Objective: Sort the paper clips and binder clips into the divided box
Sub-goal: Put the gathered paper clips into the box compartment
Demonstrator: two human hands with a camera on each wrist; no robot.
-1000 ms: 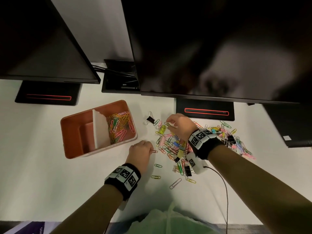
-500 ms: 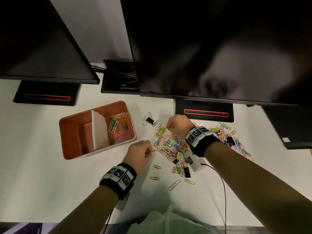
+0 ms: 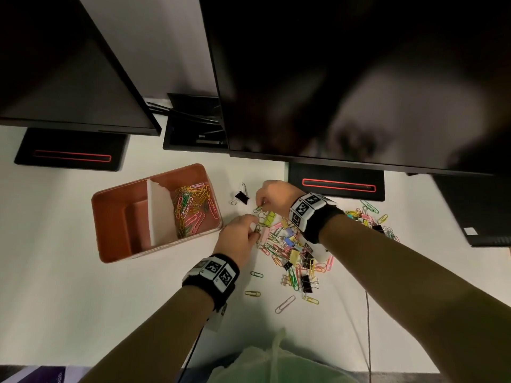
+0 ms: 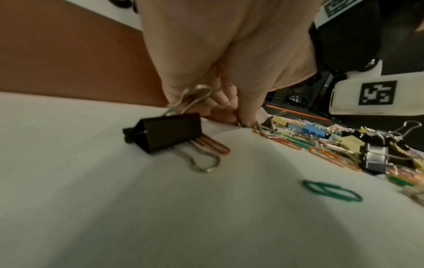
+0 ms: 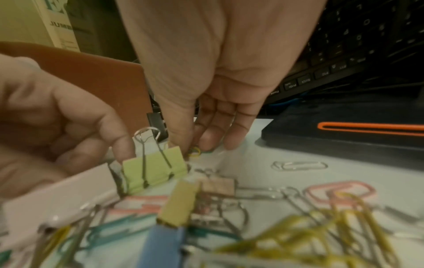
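Bare forearms, no sleeves. Black wristband (image 3: 214, 283) on left wrist, faced with white plates printed with square black-and-white markers. Matching black band (image 3: 315, 217) on right wrist, same marker plates; white camera housing (image 3: 318, 248) beneath, thin dark cable (image 3: 367, 327) trailing back. Pale green garment (image 3: 276, 363) at bottom edge.

White desk (image 3: 69, 286) carries orange divided box (image 3: 110, 217) at left, heap of coloured paper clips and binder clips (image 3: 293, 244) at right, lone black binder clip (image 3: 242, 196) between them, stray paper clips (image 3: 284, 304) nearer, two black monitor bases (image 3: 69, 150) behind.
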